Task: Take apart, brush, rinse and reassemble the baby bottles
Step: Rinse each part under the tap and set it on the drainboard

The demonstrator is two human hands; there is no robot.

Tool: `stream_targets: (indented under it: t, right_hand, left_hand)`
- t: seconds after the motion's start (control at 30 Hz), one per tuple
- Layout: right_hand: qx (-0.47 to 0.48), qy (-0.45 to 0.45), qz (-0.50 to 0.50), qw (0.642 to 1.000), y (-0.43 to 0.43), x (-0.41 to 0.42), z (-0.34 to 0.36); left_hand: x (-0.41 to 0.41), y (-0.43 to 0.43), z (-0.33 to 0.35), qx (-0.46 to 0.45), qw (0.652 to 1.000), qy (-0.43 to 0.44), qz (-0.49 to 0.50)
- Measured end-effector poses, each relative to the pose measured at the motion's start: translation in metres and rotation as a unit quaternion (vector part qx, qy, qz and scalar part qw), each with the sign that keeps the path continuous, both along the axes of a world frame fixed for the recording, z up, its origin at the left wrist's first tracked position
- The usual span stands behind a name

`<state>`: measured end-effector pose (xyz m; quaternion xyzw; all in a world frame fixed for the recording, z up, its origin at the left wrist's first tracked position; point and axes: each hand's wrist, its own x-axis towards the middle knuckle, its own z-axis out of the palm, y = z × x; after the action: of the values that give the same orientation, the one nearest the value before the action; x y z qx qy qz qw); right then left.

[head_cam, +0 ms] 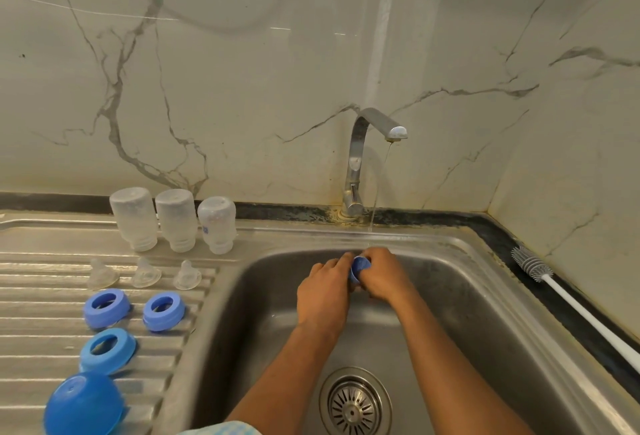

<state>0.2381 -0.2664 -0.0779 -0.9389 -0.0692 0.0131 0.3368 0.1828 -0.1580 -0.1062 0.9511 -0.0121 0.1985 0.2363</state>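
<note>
Blue cap (360,265), at frame centre over the sink (467,296), is pinched between the curled fingers of the left hand (325,291) and right hand (384,275) beneath the tap (374,130), presumably for rinsing, while inverted bottles (175,220) drain at middle left.
</note>
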Motion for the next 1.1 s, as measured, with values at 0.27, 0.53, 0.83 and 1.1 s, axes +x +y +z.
stream_targets:
  t: [0.27, 0.53, 0.83, 1.1]
  right_hand:
    - [-0.001, -0.039, 0.003, 0.999, -0.008, -0.003, 0.009]
    - [0.298, 0.143, 0.019, 0.943, -0.019, 0.0, 0.017]
    - [0.388, 0.068, -0.013, 0.919, -0.034, 0.009, 0.009]
    - [0.367, 0.057, -0.027, 0.928, -0.032, 0.008, 0.005]
  left_hand:
    - [0.0, -0.005, 0.002, 0.016, 0.998, -0.028, -0.049]
    - [0.005, 0.005, -0.008, -0.226, 0.972, -0.006, -0.065]
    - [0.008, -0.011, -0.003, -0.382, 0.915, 0.056, -0.116]
    - [0.012, -0.013, 0.004, -0.585, 0.807, 0.059, -0.056]
